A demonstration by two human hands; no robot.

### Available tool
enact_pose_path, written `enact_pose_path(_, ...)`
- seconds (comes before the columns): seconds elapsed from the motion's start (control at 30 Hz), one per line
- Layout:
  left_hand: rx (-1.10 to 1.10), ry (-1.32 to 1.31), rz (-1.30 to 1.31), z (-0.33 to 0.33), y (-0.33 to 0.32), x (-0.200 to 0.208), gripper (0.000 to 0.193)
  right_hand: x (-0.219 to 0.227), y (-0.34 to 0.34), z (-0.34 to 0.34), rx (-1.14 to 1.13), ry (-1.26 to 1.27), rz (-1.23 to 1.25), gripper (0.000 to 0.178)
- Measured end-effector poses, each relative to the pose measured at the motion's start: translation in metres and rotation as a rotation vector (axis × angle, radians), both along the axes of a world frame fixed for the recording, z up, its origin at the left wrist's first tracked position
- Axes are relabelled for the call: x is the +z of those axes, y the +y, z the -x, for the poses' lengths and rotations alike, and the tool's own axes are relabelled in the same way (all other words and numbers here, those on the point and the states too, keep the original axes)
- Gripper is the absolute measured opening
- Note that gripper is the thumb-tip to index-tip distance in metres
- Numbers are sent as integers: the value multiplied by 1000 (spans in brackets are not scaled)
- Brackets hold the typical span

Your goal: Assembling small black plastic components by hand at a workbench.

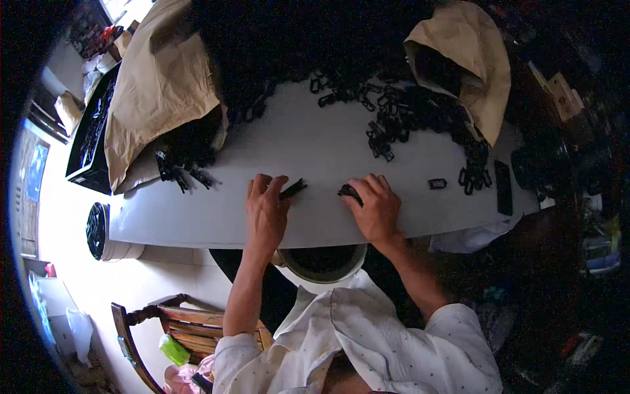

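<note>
Over the front of the grey table (315, 144), my left hand (268, 205) is closed around a small bunch of black plastic parts (293, 189), whose ends stick out past the fingertips. To its right, my right hand (375, 207) curls over another small black plastic part (350, 192), mostly covered by the fingers. The two hands are apart. A pile of loose black plastic parts (394, 115), some shaped like small open frames, spreads across the far right of the table. One single black frame (437, 184) lies alone right of my right hand.
A brown paper sack (161, 98) at left spills black parts (180, 167); another paper sack (482, 59) lies at far right. A flat black strip (503, 188) rests near the right edge. Below are a bucket (321, 262) against the table front and a wooden chair (190, 325).
</note>
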State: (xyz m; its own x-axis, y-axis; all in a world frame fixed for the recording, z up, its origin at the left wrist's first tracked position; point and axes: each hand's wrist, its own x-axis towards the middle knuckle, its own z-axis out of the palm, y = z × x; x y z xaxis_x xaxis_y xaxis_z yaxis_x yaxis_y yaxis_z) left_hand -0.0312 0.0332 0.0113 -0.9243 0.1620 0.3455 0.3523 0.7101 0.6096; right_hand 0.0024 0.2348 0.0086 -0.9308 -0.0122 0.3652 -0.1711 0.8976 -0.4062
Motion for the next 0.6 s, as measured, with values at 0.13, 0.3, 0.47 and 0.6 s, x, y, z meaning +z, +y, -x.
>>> enact_pose_path(0.13, -22, -32, 70, -6, -8, -8, 41, -4, -9, 2, 1, 41, -11, 31)
enact_pose_path(0.3, -48, -10, 48, -5, -4, -23, 43, -13, -12, 3, -33, 17, -62, 35)
enact_pose_path(0.47, 37, -28, 42, -7, -8, -25, 36, -12, -12, -5, -84, 7, -55, 38)
enact_pose_path(0.6, 38, 55, -4, -9, -5, -21, 33, -27, -4, -3, -9, -23, -87, 32)
